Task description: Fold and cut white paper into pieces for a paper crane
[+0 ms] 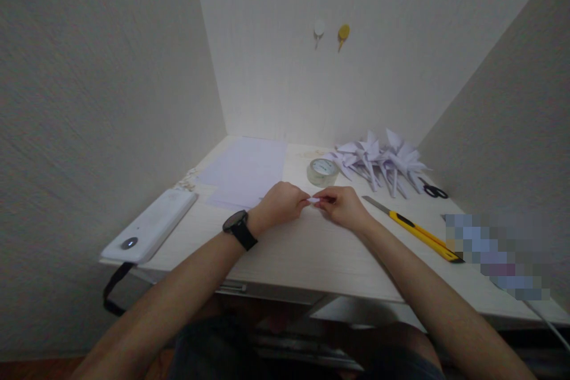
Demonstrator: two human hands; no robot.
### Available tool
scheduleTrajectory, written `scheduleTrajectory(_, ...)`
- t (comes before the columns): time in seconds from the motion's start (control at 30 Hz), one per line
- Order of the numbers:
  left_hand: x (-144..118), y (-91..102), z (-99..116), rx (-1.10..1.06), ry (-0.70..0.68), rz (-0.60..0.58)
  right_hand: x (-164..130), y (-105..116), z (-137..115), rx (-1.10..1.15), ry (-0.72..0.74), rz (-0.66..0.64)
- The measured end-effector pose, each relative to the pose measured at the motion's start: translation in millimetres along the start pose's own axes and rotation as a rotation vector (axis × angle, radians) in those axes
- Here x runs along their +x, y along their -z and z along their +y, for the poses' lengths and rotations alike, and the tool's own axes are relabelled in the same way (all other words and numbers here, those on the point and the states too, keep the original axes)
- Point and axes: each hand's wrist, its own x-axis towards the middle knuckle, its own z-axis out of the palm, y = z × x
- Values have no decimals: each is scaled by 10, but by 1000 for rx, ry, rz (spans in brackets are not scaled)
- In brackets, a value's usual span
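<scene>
A small white piece of paper is pinched between my two hands above the middle of the table. My left hand, with a black watch on its wrist, grips the left end between thumb and fingers. From the other side my right hand holds the right end in its closed fingertips. Much of the paper is covered by the fingers, so its full shape is hidden. Just behind the hands stands a roll of clear tape. White paper sheets lie flat behind my left hand.
Several folded white paper pinwheels are piled at the back right, beside black-handled scissors. A yellow utility knife, blade out, lies right of my right hand. A white device rests at the left edge. Walls enclose the table's back and sides.
</scene>
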Motion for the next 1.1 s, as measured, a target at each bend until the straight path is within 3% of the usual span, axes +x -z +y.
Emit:
scheduleTrajectory(0.27,-18,-36,6,0,-27,101,7,43,-24,39,-11,47)
scheduleTrajectory(0.43,-21,-61,34,36,-63,140,10,27,-43,291,-136,50)
scheduleTrajectory(0.8,-13,14,54,-4,-12,100,48,78,-34,506,-236,-6)
scheduleTrajectory(0.9,-3,-6,39,-27,53,87,44,44,-9,470,-216,-10)
scheduleTrajectory(1.1,-3,-62,9,-92,89,47,2,-27,0,155,-46,29)
